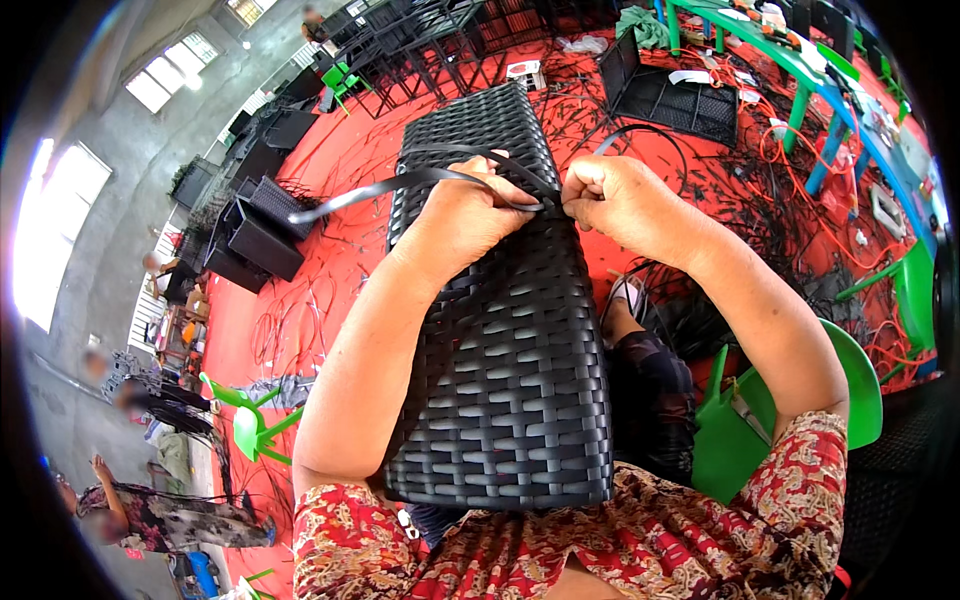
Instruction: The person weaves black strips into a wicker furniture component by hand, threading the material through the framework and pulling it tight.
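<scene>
Across my lap rests a long, box-shaped piece of black woven plastic wicker (500, 390), stretching away from me. My left hand (470, 215) is over its top near the right edge, thumb and fingers pinched on a flat black strip (375, 188). The strip's loose part runs out to the left, its end in the air. At the right edge of the wicker my right hand (615, 205) is closed, its thumb and forefinger pinching the strip close to my left fingertips. A thin strip also curves up behind the right hand. Exactly where the strip enters the weave is hidden by my fingers.
Green chairs stand at my right (860, 390) and left (250, 425). Black strip scraps litter the red floor (330, 270). A green and blue workbench (770, 45) lines the far right. Dark wicker pieces (255, 235) stand at left. Several people are farther off at left.
</scene>
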`<state>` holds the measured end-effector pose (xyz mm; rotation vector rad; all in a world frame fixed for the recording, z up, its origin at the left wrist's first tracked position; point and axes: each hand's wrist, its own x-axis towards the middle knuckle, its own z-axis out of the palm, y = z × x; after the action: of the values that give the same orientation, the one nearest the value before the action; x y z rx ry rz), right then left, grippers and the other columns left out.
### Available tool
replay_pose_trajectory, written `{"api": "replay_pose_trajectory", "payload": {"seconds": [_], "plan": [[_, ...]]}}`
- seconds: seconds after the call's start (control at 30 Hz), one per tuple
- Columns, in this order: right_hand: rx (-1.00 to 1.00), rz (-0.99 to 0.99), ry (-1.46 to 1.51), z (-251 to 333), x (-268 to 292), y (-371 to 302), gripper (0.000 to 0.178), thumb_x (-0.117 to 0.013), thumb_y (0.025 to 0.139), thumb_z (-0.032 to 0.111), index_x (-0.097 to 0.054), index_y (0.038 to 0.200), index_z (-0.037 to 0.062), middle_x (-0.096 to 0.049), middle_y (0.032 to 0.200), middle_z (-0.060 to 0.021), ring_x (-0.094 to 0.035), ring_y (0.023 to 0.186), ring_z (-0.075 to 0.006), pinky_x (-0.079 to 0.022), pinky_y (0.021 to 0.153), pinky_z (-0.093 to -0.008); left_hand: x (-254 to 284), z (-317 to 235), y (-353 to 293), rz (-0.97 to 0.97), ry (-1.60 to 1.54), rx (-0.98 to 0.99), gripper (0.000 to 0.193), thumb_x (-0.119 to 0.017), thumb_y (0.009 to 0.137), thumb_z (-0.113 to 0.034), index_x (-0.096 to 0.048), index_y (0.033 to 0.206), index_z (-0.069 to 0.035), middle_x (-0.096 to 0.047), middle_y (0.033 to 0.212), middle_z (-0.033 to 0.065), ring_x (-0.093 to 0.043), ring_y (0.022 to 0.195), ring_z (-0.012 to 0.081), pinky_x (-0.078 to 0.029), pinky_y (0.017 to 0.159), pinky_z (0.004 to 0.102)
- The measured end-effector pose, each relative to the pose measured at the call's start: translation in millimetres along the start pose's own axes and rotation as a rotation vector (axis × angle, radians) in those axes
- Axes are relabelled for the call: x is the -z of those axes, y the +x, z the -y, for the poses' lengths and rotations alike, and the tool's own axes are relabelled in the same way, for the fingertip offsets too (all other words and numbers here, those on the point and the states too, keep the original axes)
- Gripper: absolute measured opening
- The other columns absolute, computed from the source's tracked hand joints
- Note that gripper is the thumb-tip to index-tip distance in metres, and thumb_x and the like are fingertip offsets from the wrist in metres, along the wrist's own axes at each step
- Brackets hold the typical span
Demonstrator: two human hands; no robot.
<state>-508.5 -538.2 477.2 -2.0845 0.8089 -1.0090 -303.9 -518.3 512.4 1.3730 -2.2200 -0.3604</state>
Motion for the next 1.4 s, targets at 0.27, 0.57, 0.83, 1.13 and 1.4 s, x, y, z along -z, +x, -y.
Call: {"api": "replay_pose_trajectory", "payload": {"seconds": [0.27, 0.57, 0.83, 1.13, 1.4], "plan": [[-0.026, -0.039, -0.118, -1.5, 3.5, -3.4, 0.008, -0.061, 0.076, 0.006, -0.057, 0.081, 0.0013, -0.06, 0.069, -0.0114, -0.061, 0.067, -0.0235, -0.046, 0.062, -0.0337, -10.2, -1.5, 18.1, 0.062, -0.184, 0.01, 0.008, -0.068, 0.07, -0.006, -0.066, 0.074, 0.001, -0.058, 0.107, 0.0138, -0.048, 0.112, 0.0235, -0.038, 0.092, 0.0301], [0.207, -0.152, -0.233, 28.9, 10.9, -16.9, 0.01, -0.065, 0.077, 0.011, -0.065, 0.084, 0.0037, -0.057, 0.077, -0.0093, -0.058, 0.074, -0.0241, -0.046, 0.068, -0.032, 4.2, 8.8, 18.3, -0.056, -0.85, 0.159, 0.003, -0.063, 0.068, 0.001, -0.063, 0.069, 0.004, -0.06, 0.078, 0.0049, -0.053, 0.076, 0.0125, -0.039, 0.076, 0.0257], [0.1, -0.066, -0.193, 23.9, -12.6, 16.4, 0.012, -0.057, 0.084, 0.012, -0.062, 0.089, 0.0018, -0.062, 0.081, -0.0105, -0.06, 0.075, -0.0182, -0.047, 0.068, -0.0303, 4.9, 13.3, 24.4, -0.168, -0.991, 0.285, 0.022, -0.063, 0.07, -0.001, -0.062, 0.092, 0.003, -0.056, 0.077, -0.0005, -0.046, 0.069, 0.0074, -0.038, 0.068, 0.0233], [-0.095, -0.003, 0.148, 15.2, -3.6, 22.4, 0.017, -0.059, 0.089, 0.018, -0.06, 0.087, 0.0012, -0.054, 0.074, 0.0031, -0.048, 0.064, -0.0058, -0.041, 0.06, -0.0201, 5.5, 13.0, 31.4, -0.077, -0.926, 0.161, 0.017, -0.064, 0.071, -0.003, -0.062, 0.086, 0.006, -0.05, 0.063, -0.003, -0.04, 0.055, 0.0045, -0.031, 0.053, 0.0209], [-0.22, 0.12, 0.113, 12.4, 8.4, 30.8, 0.022, -0.065, 0.085, 0.026, -0.063, 0.08, 0.0049, -0.054, 0.08, 0.0039, -0.045, 0.069, -0.0052, -0.039, 0.065, -0.0214, 0.8, 25.2, 22.9, 0.034, -0.526, 0.093, 0.018, -0.06, 0.081, -0.012, -0.066, 0.081, 0.005, -0.065, 0.093, 0.0081, -0.055, 0.086, 0.0087, -0.042, 0.081, 0.0229]]}}
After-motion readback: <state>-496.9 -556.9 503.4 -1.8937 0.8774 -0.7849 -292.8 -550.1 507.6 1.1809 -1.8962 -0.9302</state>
